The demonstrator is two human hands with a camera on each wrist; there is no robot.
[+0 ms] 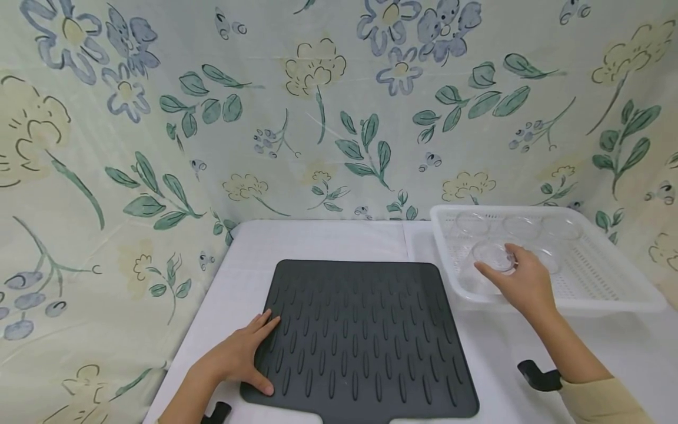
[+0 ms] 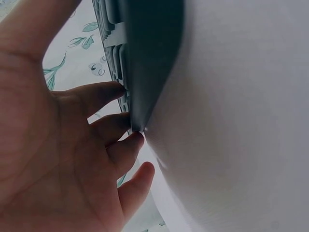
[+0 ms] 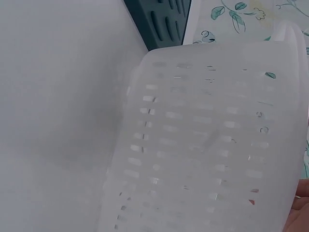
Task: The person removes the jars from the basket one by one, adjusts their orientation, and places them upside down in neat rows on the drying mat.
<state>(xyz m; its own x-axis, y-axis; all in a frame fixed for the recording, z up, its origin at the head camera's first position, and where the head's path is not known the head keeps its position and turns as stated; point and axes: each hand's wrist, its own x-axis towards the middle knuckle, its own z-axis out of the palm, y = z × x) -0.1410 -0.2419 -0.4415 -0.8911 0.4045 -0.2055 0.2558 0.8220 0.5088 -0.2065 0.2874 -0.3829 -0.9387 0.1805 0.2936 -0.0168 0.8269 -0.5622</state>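
In the head view my right hand (image 1: 521,285) reaches into a white perforated plastic basket (image 1: 598,303) and pinches a clear glass cup (image 1: 489,257) between thumb and fingers. Several other clear cups (image 1: 521,226) stand around it in the basket. My left hand (image 1: 238,353) rests on the left edge of a dark grey ridged drying mat (image 1: 360,335), fingers spread. From the left wrist, the fingertips (image 2: 116,89) touch the mat's edge (image 2: 154,58). In the right wrist view the basket wall (image 3: 203,140) hides the cups and most of the right hand (image 3: 299,212).
A white cloth (image 1: 328,238) covers the table under the mat and basket. Floral fabric (image 1: 318,118) hangs behind the table and along its left side. The basket stands to the right of the mat, close to its far right corner.
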